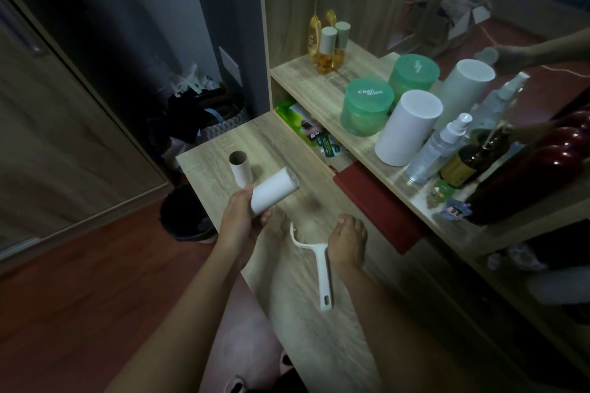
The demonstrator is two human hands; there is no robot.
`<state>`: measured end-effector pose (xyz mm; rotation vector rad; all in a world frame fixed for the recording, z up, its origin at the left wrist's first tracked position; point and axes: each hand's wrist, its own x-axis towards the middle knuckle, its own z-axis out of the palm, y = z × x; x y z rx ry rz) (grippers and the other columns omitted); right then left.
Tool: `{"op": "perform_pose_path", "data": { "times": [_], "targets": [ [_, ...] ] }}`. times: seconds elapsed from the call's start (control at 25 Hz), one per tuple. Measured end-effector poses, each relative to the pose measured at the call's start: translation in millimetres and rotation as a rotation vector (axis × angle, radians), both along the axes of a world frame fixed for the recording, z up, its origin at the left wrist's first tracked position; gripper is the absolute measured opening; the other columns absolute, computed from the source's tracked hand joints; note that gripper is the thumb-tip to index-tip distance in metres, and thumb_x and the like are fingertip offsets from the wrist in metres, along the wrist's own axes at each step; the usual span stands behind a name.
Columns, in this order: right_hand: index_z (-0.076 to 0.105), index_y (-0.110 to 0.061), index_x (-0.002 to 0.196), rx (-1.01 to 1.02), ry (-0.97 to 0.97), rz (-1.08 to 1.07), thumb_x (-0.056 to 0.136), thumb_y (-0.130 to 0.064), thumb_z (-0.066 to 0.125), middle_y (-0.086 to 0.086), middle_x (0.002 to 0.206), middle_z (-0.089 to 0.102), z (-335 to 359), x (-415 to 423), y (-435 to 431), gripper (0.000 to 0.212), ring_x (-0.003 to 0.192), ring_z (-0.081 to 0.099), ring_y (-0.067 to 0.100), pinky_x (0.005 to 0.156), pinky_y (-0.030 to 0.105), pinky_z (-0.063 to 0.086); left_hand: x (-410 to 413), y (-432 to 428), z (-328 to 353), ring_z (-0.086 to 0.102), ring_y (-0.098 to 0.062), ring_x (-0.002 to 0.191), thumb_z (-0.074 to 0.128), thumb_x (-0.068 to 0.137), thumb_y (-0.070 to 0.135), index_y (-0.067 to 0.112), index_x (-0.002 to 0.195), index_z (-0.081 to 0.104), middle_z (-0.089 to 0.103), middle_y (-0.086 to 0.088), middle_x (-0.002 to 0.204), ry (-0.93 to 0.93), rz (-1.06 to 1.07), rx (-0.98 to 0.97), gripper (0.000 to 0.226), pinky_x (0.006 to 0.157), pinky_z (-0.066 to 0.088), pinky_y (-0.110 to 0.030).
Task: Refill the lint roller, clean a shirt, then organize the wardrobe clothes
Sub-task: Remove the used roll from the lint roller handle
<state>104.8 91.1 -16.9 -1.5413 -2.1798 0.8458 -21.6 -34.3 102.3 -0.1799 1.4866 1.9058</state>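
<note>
My left hand (243, 221) grips a fresh white lint roll (275, 193) by its near end and holds it tilted just above the wooden desk (338, 322). Behind it an empty cardboard core (240, 169) stands upright on the desk. The white lint roller handle (320, 268) lies flat on the desk with its bare wire arm pointing away from me. My right hand (348, 241) rests on the desk right beside the handle's upper part, fingers curled down, and I cannot tell whether it touches the handle.
A raised shelf (306, 80) on the right carries green jars (366, 110), a tall white cylinder (408, 128), spray bottles and perfume bottles against a mirror. A red book (380, 206) lies below the shelf. A laundry basket (204, 118) and a dark bin (186, 217) stand left of the desk.
</note>
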Motion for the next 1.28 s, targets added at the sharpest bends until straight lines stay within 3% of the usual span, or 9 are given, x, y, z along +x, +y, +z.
{"op": "perform_pose_path", "data": {
  "times": [0.08,0.16,0.24,0.32,0.4,0.52,0.72,1.04,1.28],
  "targets": [
    [0.060,-0.009,0.109,0.142,-0.086,0.065,0.092,-0.023,0.034,0.014,0.109,0.061,6.9,0.2,3.0,0.034,0.101,0.054,0.029,0.088,0.038,0.041,-0.4,-1.2,-4.5,0.053,-0.013,0.059,0.046,0.094,0.025,0.003,0.122,0.051,0.052,-0.009,0.088,-0.015,0.015,-0.001,0.036,0.047,0.046,-0.019],
    [0.058,-0.010,0.115,0.217,0.037,0.141,0.094,-0.024,0.034,0.010,0.113,0.061,28.2,-5.7,3.2,0.035,0.105,0.054,0.025,0.089,0.033,0.041,-0.9,-3.1,-7.8,0.052,-0.013,0.060,0.046,0.095,0.027,0.005,0.118,0.051,0.052,-0.009,0.088,-0.020,0.012,-0.007,0.032,0.048,0.047,-0.020],
    [0.056,-0.010,0.122,0.070,0.313,0.288,0.096,-0.025,0.035,0.004,0.117,0.060,61.5,-13.5,4.6,0.036,0.109,0.054,0.017,0.090,0.017,0.039,-1.8,-4.8,-8.5,0.050,-0.013,0.058,0.046,0.095,0.028,0.007,0.113,0.053,0.053,-0.008,0.082,-0.006,-0.015,-0.012,0.029,0.050,0.046,-0.021],
    [0.051,-0.017,0.129,-0.206,0.473,0.497,0.097,-0.027,0.042,-0.003,0.124,0.057,92.7,-19.6,7.9,0.035,0.112,0.053,0.007,0.089,0.007,0.038,-1.1,-5.4,-8.1,0.047,-0.013,0.056,0.043,0.095,0.025,0.007,0.101,0.056,0.051,-0.008,0.076,0.026,-0.054,-0.014,0.022,0.051,0.043,-0.022],
    [0.042,-0.031,0.136,-0.434,0.476,0.687,0.091,-0.033,0.053,-0.007,0.132,0.051,109.3,-25.2,9.3,0.046,0.120,0.050,0.005,0.097,0.018,0.041,0.8,-6.6,-9.3,0.046,-0.014,0.057,0.042,0.094,0.021,0.009,0.092,0.057,0.049,-0.009,0.075,0.040,-0.056,-0.027,0.019,0.051,0.041,-0.022],
    [0.045,-0.027,0.135,-0.466,0.425,0.832,0.089,-0.016,0.060,-0.007,0.131,0.050,116.2,-28.5,11.2,0.050,0.122,0.050,0.007,0.104,0.028,0.042,1.5,-10.8,-14.6,0.049,-0.013,0.058,0.045,0.095,0.025,0.008,0.104,0.055,0.054,-0.008,0.078,0.007,-0.041,-0.044,0.022,0.050,0.045,-0.021],
    [0.057,-0.041,0.111,-0.420,0.434,0.850,0.083,-0.009,0.065,-0.012,0.113,0.056,125.5,-29.7,13.5,0.043,0.101,0.061,0.003,0.093,0.024,0.050,-0.4,-18.5,-20.5,0.051,-0.013,0.059,0.050,0.094,0.028,0.009,0.104,0.057,0.055,-0.009,0.088,-0.009,-0.039,-0.053,0.022,0.055,0.045,-0.024],
    [0.061,-0.031,0.103,-0.342,0.456,0.776,0.076,-0.007,0.073,-0.019,0.104,0.056,131.5,-33.2,2.1,0.038,0.090,0.061,-0.005,0.087,0.018,0.051,-2.6,-24.9,-21.9,0.048,-0.014,0.062,0.047,0.097,0.026,0.008,0.102,0.056,0.051,-0.009,0.088,0.041,-0.039,-0.060,0.021,0.053,0.045,-0.022],
    [0.052,-0.024,0.126,-0.294,0.426,0.642,0.080,-0.015,0.070,-0.012,0.115,0.056,105.5,-32.8,-9.1,0.051,0.101,0.058,-0.003,0.090,0.015,0.047,-11.0,-31.8,-21.6,0.048,-0.015,0.060,0.049,0.096,0.025,0.010,0.094,0.054,0.050,-0.011,0.089,-0.040,0.136,-0.045,0.016,0.044,0.045,-0.019]
  ]
}}
